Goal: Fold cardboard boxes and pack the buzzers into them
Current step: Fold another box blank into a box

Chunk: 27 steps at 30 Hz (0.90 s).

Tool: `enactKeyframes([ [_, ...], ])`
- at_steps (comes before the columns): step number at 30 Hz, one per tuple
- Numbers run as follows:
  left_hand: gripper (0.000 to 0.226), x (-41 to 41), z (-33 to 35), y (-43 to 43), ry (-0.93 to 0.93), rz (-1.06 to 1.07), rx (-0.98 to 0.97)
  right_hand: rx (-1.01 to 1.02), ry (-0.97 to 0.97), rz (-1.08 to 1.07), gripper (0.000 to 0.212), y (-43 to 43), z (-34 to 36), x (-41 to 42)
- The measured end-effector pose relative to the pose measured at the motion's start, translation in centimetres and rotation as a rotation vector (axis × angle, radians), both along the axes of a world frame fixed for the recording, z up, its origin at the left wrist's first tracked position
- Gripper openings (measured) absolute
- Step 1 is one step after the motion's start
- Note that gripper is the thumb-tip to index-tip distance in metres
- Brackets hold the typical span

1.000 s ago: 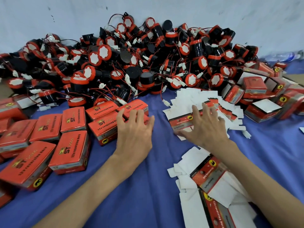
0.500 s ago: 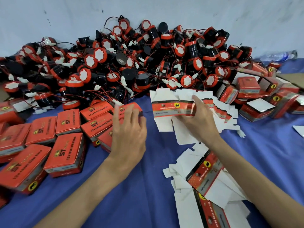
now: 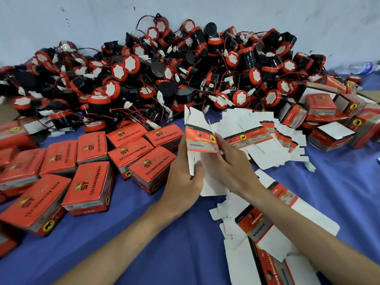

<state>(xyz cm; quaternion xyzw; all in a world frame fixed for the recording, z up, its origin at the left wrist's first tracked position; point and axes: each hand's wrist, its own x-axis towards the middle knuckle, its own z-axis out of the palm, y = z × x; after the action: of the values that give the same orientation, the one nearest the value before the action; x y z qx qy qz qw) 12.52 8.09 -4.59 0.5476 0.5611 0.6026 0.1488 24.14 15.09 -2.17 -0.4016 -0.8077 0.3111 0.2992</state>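
Above the blue cloth, near the middle of the scene, I saw both hands holding one flat box blank upright. The left hand was curled round its left edge with the thumb on the lower white flap, and the right hand pinched its red band from the right. Beyond it the buzzers lay heaped at the far side, with closed boxes to the left and loose blanks spread to the right.
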Motion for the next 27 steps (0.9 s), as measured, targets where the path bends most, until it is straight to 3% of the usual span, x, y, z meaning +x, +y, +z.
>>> enactKeyframes([
  [3,0.076,-0.4,0.7,0.0,0.055,-0.027,0.017,0.157,-0.008,0.004,0.045,0.3,-0.2,0.2],
  [7,0.088,-1.5,0.9,0.1,0.240,-0.008,0.028,0.295,0.151,0.102,0.064,0.3,0.4,0.3],
  [11,0.087,-1.8,1.3,0.0,0.094,-0.094,-0.048,0.173,0.213,0.175,0.080,1.0,0.5,0.9],
  [16,0.083,-1.6,1.0,-0.3,0.126,-0.244,-0.009,0.089,0.175,0.164,0.090,0.8,-0.3,0.7],
  [19,0.094,-1.5,1.2,-0.4,0.025,-0.256,-0.028,0.091,0.212,0.167,0.084,0.7,-0.2,0.9],
  [24,0.046,-1.1,1.2,-0.3,-0.251,-0.212,-0.060,-0.038,0.276,0.262,0.070,0.0,0.8,1.1],
  [27,0.056,-1.7,1.3,-0.3,-0.383,-0.228,0.024,-0.093,0.290,0.342,0.075,0.0,0.5,1.1],
])
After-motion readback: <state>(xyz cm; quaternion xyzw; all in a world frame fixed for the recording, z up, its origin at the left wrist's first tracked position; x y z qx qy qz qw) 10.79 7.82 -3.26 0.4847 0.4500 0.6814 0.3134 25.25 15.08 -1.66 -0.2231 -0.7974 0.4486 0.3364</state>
